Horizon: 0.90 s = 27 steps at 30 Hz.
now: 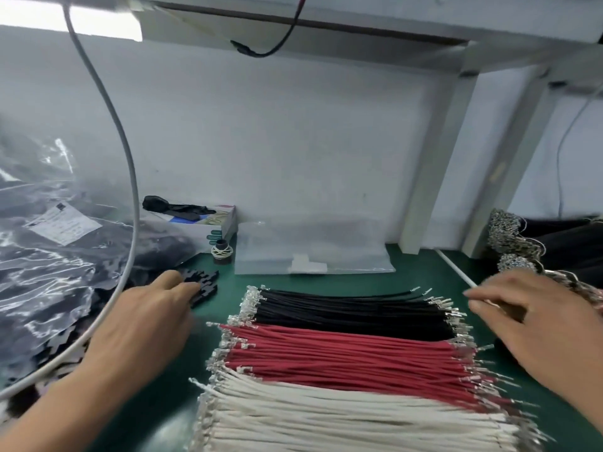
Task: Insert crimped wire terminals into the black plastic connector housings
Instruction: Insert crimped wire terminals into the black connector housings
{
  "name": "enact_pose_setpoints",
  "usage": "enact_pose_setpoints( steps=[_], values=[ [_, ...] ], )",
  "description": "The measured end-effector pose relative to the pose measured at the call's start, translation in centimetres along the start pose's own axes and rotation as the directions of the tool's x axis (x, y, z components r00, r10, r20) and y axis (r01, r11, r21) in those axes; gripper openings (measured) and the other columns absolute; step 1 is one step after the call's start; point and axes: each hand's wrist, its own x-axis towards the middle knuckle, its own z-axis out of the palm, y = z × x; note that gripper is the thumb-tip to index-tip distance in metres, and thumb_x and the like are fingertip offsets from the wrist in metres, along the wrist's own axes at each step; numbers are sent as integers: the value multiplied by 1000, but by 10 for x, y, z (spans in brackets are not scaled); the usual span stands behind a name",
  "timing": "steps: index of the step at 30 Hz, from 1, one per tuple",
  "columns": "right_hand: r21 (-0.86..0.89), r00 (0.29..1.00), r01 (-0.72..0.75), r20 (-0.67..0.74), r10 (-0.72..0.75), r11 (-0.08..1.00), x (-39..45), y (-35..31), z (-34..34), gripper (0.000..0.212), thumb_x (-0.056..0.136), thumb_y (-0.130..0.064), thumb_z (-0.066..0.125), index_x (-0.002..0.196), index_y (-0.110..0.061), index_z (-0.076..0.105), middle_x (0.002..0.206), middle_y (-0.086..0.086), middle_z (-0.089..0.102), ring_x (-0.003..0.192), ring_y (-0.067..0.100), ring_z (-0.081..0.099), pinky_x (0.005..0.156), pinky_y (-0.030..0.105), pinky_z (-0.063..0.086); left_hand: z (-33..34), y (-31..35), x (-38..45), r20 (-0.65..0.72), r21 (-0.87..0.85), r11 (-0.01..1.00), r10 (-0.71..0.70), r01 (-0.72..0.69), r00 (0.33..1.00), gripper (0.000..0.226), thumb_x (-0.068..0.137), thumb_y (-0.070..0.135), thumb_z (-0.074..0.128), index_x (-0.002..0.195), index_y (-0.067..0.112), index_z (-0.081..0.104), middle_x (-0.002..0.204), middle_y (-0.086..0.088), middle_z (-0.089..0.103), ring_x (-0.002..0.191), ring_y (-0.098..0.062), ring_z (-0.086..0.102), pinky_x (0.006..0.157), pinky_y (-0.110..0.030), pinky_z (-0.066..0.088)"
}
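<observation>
Left hand (153,316) fingers down on the black connector housings (204,285) at far left, right hand (535,321) relaxed and empty over the black wires (352,313), where a careless sweep could tangle terminals.

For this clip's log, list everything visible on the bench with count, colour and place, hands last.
black wires: one bundle, black, farthest row on the mat
red wires: one bundle, red, middle row
white wires: one bundle, white, nearest row
connector housings: small pile, black, left of the wires
green mat: one, green, under everything
clear bag: one, clear, behind the wires
plastic bags: heap, clear over dark contents, far left
small box: one, white, by the wall
grey cable: one, grey, hanging at left
left hand: fingertips at the housings; grip unclear
right hand: over the wires' right ends; blurred
</observation>
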Motion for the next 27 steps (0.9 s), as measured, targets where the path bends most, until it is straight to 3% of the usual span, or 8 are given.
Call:
enact_pose_setpoints(
  steps=[4,6,9,11,15,18,22,27],
  values=[
    [243,954,92,256,-155,966,42,-103,53,6,87,-34,73,89,-40,76,88,-23,63,86,-3,60,75,17,43,-3,7,-2,-105,-95,994,34,-44,994,32,76,3,78,107,13,78,95,2,71,51,-23,68,40,-25,35],
    [287,918,87,348,-188,954,54,-131,84,9,90,-34,72,98,-36,77,90,-19,64,86,-1,60,79,23,48,-5,8,-5,-113,-121,991,35,-49,993,33,78,5,78,109,16,79,95,5,72,53,-22,68,41,-24,37],
    [239,874,84,448,-187,967,62,-149,122,25,95,-37,64,119,-34,71,112,-15,66,105,9,61,94,34,50,-7,6,-8,-105,-164,986,24,-41,994,29,80,7,77,106,20,81,92,9,72,55,-22,66,42,-29,46],
    [216,868,64,469,-161,974,62,-147,136,24,97,-33,62,120,-34,70,115,-15,63,108,11,60,95,35,49,-7,3,-9,-78,-176,984,27,-40,997,27,79,6,78,100,24,83,87,10,72,56,-22,64,46,-31,49],
    [188,897,80,414,-153,979,63,-143,143,9,95,-31,65,96,-35,73,97,-18,60,91,6,59,79,28,47,-9,-2,-12,28,-110,990,92,-88,995,16,78,15,79,82,30,82,78,14,67,62,-17,64,60,-31,50],
    [155,910,127,376,-177,980,63,-143,143,9,96,-32,63,92,-36,71,92,-20,59,85,3,57,71,24,41,-7,4,-14,98,-115,984,145,-134,985,15,90,26,63,89,31,77,80,15,61,73,-9,62,73,-29,46],
    [172,892,109,419,-172,979,64,-144,140,11,95,-35,64,103,-36,73,99,-21,63,93,4,60,77,26,46,-7,22,-16,141,-119,975,202,-186,969,16,92,21,64,93,30,77,79,15,60,70,-9,59,68,-25,39],
    [142,885,135,427,-184,981,67,-146,136,7,95,-35,65,97,-36,71,93,-20,62,86,2,59,74,25,46,-15,14,-14,77,-135,989,63,-52,995,23,97,22,59,109,32,76,90,16,64,75,-14,65,65,-31,53]
  ],
)
